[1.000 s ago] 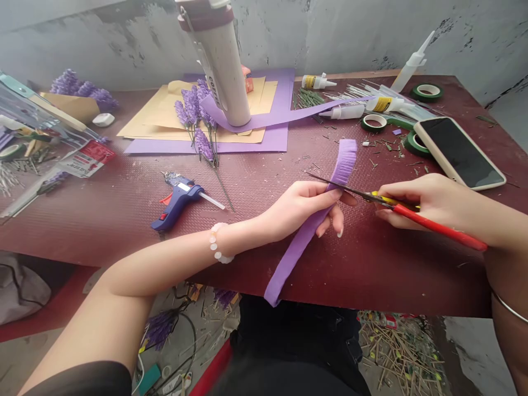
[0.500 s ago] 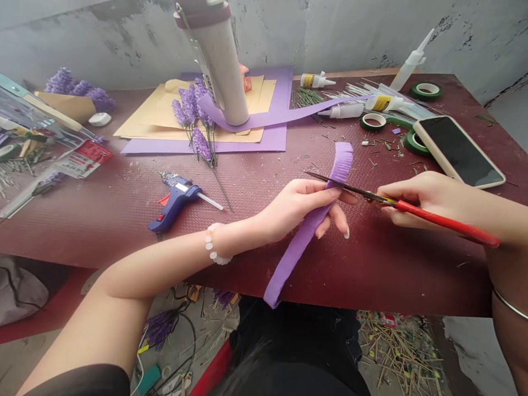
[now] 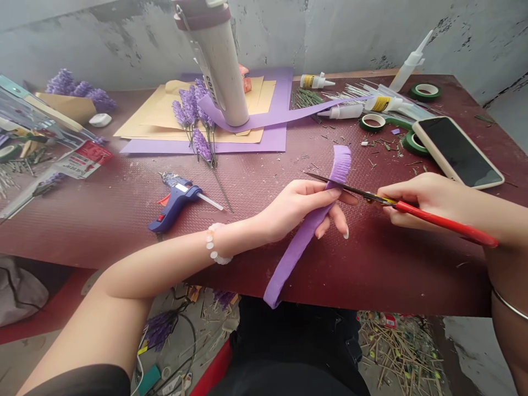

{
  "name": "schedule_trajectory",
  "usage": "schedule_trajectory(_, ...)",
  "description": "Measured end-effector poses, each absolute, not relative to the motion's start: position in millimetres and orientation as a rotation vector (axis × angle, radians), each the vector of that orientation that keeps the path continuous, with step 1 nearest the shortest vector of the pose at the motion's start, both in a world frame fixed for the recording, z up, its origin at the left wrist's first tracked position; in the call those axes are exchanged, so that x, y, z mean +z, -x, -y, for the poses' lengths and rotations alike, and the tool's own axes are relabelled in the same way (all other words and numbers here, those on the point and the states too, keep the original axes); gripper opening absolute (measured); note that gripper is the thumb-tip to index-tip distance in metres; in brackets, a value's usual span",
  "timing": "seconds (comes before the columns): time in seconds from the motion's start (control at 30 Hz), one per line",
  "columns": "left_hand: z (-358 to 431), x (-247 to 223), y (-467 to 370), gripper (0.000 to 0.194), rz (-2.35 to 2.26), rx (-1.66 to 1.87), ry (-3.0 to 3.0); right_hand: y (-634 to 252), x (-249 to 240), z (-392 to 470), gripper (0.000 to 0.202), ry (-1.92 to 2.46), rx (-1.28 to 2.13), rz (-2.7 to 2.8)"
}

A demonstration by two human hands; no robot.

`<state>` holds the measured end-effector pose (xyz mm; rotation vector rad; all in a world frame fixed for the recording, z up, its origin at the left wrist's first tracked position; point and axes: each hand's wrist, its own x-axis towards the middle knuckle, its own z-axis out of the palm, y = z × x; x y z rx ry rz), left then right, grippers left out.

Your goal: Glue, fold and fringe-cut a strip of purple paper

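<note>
A folded purple paper strip (image 3: 297,246) is pinched between the thumb and fingers of my left hand (image 3: 307,203). Its upper end, above my thumb, is cut into a fine fringe; the lower end hangs down toward the table's front edge. My right hand (image 3: 424,201) is closed around red-handled scissors (image 3: 445,221). Their dark blades point left and lie across the strip just above my left thumb, at the bottom of the fringe. How far apart the blades are is hard to see.
A blue glue gun (image 3: 175,201) lies left of my hands. Behind stand a tumbler (image 3: 225,66) on paper sheets, purple flower sprigs (image 3: 202,144) and glue bottles (image 3: 315,81). A phone (image 3: 460,151) leans on green tape rolls (image 3: 412,144) at right. Scraps litter the dark red table (image 3: 256,168).
The fringed tip of the strip has shifted very slightly down and left. Both hands and the scissors stay almost where they were.
</note>
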<state>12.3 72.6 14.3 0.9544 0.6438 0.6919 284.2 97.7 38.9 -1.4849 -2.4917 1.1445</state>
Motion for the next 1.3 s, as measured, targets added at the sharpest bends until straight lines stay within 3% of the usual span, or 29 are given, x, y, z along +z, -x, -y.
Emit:
schedule_trajectory(0.43, -73, 10, -11, 0.038, -0.567, 0.722, -1.039, -272, 61, -87, 0.034, 1.572, 1.172, 2.473)
schedule_trajectory(0.73, -72, 10, -13, 0.038, -0.581, 0.808, -1.178, -277, 41, -95, 0.070, 1.498, 0.998, 2.404)
schedule_trajectory(1.0, -72, 9, -15, 0.045, -0.624, 0.844, -1.205, -279, 40, -98, 0.077, 1.696, 0.921, 2.348)
schedule_trajectory(1.3, -73, 7, -15, 0.028, -0.697, 0.938, -1.163, -301, 21, -101, 0.075, 1.638, 0.873, 2.341)
